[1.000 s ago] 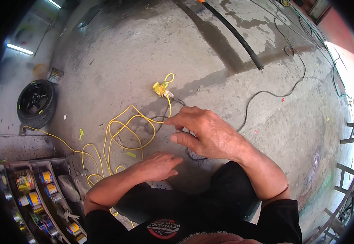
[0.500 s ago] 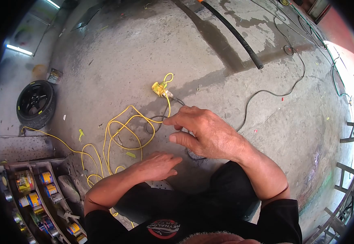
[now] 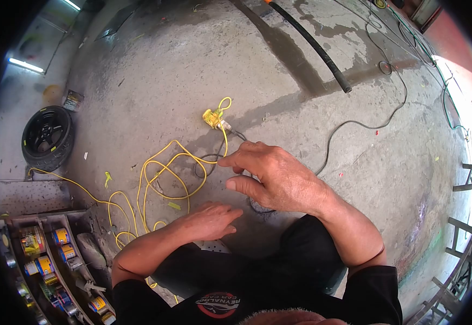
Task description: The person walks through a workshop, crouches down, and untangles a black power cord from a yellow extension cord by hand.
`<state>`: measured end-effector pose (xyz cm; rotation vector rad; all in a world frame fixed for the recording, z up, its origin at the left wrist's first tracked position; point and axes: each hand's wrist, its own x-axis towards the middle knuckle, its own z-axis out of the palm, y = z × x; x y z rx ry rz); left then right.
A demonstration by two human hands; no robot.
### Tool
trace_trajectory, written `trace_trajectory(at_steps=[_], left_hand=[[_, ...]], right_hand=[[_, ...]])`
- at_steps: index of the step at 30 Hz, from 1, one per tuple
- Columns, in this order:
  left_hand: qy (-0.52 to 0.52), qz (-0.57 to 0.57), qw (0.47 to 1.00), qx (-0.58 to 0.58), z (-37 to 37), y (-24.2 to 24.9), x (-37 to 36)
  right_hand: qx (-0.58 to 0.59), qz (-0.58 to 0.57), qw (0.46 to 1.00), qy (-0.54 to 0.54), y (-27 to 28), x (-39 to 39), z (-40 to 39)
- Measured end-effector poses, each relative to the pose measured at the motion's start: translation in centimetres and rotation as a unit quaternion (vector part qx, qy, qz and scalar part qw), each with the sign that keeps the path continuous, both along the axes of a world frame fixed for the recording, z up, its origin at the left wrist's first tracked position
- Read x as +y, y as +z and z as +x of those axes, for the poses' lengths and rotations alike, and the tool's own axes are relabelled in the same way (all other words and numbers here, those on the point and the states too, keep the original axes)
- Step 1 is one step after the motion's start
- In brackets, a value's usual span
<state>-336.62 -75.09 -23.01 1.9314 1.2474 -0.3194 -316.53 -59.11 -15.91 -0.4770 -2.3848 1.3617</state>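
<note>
My right hand [image 3: 276, 176] hovers above the floor with its index finger and thumb stretched out and apart, nothing seen between them. Beneath it, a grey round-edged thing [image 3: 261, 208] is mostly hidden by the hand, so its kind does not show. Lower and to the left, my left hand [image 3: 214, 221] hangs over my lap, fingers extended and slightly bent, without anything visible in it. A yellow extension cord [image 3: 145, 189] lies in loose loops beyond it. Its yellow connector [image 3: 212, 117] joins a dark cord's plug [image 3: 225, 125] on the concrete.
A black-rimmed wheel [image 3: 47, 138] leans at the left wall. Below it, a shelf [image 3: 43, 219] holds several cans [image 3: 61, 236]. A black hose [image 3: 314, 49] and a thin dark cable [image 3: 349, 121] cross the floor. Metal stands [image 3: 466, 233] line the right edge.
</note>
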Motion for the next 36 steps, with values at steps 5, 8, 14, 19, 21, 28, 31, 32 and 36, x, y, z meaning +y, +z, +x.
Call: trace_trajectory(at_steps=[5,8,14,19,21,28,31,32,36], left_hand=[[0.000,-0.004,1.000,0.001,0.0,0.0,0.1],[-0.003,-0.005,1.000,0.002,0.0,0.1,0.2],[-0.004,0.002,1.000,0.000,-0.1,-0.1,0.0],[-0.005,0.005,1.000,0.002,0.0,0.0,0.0],[-0.008,0.001,1.000,0.006,0.0,0.1,0.0],[-0.017,-0.006,1.000,0.020,-0.1,-0.2,0.0],[-0.018,-0.015,0.999,0.025,0.0,-0.1,0.1],[-0.019,-0.013,0.999,0.025,0.0,-0.1,0.0],[-0.019,-0.012,0.999,0.026,0.0,0.1,0.0]], right_hand=[[-0.001,0.005,1.000,-0.001,0.0,0.0,0.0],[-0.001,0.001,1.000,-0.002,0.0,0.0,0.0],[-0.001,0.002,1.000,-0.002,0.0,0.0,0.0],[-0.002,0.001,1.000,-0.004,-0.1,-0.1,0.0],[0.000,0.003,1.000,-0.004,-0.1,-0.1,-0.1],[-0.007,-0.006,1.000,-0.002,0.1,-0.1,0.0],[-0.009,-0.007,1.000,-0.002,0.0,-0.1,0.0],[0.003,-0.002,1.000,-0.006,-0.2,-0.1,0.0],[-0.001,-0.002,1.000,-0.006,-0.3,-0.2,0.0]])
